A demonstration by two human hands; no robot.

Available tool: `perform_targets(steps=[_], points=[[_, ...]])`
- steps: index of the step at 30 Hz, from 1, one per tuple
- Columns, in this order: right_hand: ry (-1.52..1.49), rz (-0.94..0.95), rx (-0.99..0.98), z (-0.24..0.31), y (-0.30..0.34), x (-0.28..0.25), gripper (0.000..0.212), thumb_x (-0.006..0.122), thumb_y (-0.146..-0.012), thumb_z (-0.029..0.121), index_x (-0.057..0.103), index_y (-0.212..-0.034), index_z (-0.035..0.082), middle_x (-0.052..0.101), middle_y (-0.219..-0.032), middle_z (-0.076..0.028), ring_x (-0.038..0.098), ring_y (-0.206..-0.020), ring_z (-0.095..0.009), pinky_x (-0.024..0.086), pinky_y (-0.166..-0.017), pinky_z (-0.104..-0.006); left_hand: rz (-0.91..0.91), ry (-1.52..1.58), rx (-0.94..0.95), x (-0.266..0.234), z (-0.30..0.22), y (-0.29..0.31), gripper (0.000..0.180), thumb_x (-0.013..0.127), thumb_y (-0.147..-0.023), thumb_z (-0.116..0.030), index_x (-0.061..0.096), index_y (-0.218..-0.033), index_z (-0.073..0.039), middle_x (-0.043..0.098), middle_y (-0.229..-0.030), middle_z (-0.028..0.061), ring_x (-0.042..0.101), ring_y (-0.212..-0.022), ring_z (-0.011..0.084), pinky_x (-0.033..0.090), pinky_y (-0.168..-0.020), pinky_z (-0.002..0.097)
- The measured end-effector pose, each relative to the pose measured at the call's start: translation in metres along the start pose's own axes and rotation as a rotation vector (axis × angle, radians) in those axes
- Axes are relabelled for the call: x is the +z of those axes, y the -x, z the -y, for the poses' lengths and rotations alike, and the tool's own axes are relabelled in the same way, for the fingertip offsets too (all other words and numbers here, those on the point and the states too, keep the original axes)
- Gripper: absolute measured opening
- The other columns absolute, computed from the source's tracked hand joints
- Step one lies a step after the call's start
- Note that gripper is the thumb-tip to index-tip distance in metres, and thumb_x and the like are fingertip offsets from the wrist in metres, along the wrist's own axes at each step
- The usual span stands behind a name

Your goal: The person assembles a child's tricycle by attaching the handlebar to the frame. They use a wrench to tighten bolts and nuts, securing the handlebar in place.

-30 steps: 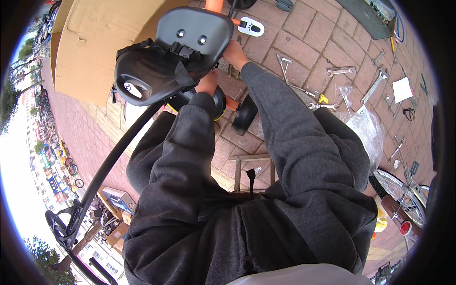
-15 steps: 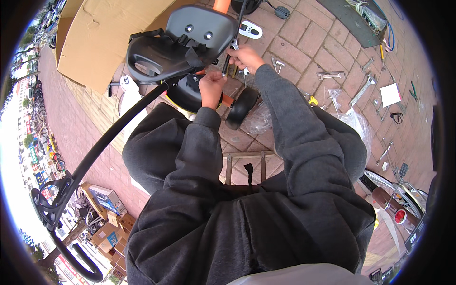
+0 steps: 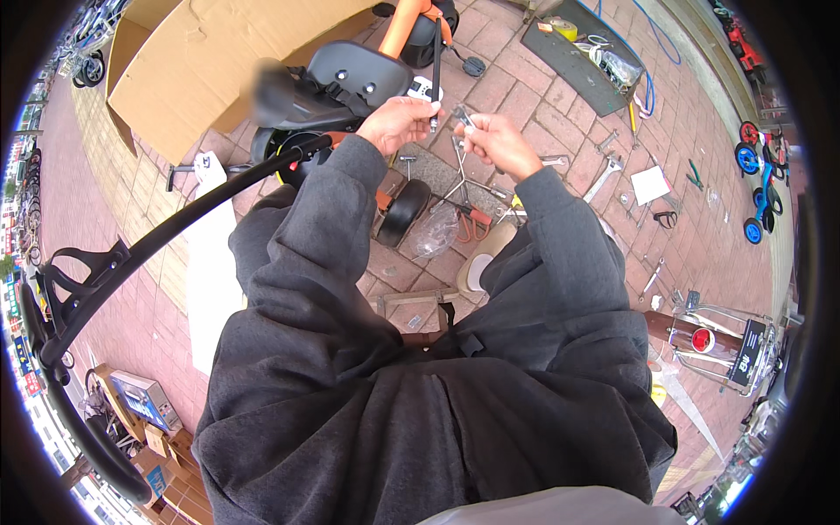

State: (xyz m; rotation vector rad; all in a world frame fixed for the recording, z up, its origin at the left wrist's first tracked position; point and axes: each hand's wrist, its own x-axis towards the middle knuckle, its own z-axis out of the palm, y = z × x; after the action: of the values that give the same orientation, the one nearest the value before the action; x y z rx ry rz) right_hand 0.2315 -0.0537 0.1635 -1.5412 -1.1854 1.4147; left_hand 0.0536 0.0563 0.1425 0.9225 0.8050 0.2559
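Observation:
A black rod [image 3: 436, 74] runs down from an orange frame tube [image 3: 404, 28]. My left hand [image 3: 398, 127] pinches the rod near its lower, metal-tipped end. Just right of that end, my right hand [image 3: 499, 147] is closed on a small silver wrench [image 3: 462, 115], apart from the rod. The wrench is partly hidden by the fingers. Left of my hands is a black moulded seat [image 3: 363, 79] with straps, its left part blurred. A small black wheel [image 3: 404, 213] sits below my left hand. From the seat's underside a long curved black tube [image 3: 192, 210] reaches to the lower left.
Red-handled scissors [image 3: 473, 223] and clear plastic [image 3: 435, 232] lie on the brick ground near my knees. A large wrench [image 3: 604, 179], white paper [image 3: 650, 185] and green pliers [image 3: 696, 175] are to the right. Cardboard [image 3: 192, 70] stands left, a dark tray [image 3: 569, 66] far right.
My right hand and the wrench have moved right, away from the rod. My left hand has risen onto the rod's lower end. The view has shifted rightward, and the seat has changed position in it.

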Motion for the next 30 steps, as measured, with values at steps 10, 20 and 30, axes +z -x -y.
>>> perform_targets(steps=[10,20,30], points=[[-0.027,0.078,-0.069,-0.012,0.003,0.021,0.020,0.047,-0.091,0.020,0.058,-0.093,0.004,0.054,-0.068,0.004,0.042,-0.055,-0.003,0.035,-0.051,-0.0182,0.102,0.286,0.079,0.012,0.006,-0.003,0.019,0.061,-0.083,-0.021,0.062,-0.091,-0.003,0.059,-0.080,0.0027,0.056,-0.075,0.0138,0.045,-0.071,0.0271],[-0.516,-0.104,-0.193,-0.023,0.005,0.062,0.023,0.047,-0.091,0.022,0.057,-0.095,0.001,0.056,-0.071,-0.001,0.047,-0.061,-0.007,0.040,-0.058,-0.0215,0.148,0.432,0.070,0.011,0.011,-0.014,0.019,0.063,-0.080,-0.022,0.062,-0.089,-0.006,0.058,-0.079,0.0026,0.052,-0.070,0.0132,0.041,-0.060,0.0252],[-0.192,-0.040,-0.153,-0.020,0.001,0.031,0.019,0.048,-0.091,0.017,0.059,-0.092,0.002,0.056,-0.067,0.002,0.044,-0.057,-0.005,0.035,-0.052,-0.0181,0.164,0.440,0.062,0.015,0.010,-0.014,0.017,0.063,-0.081,-0.021,0.061,-0.090,-0.006,0.060,-0.080,0.0029,0.055,-0.073,0.0138,0.044,-0.065,0.0274]])
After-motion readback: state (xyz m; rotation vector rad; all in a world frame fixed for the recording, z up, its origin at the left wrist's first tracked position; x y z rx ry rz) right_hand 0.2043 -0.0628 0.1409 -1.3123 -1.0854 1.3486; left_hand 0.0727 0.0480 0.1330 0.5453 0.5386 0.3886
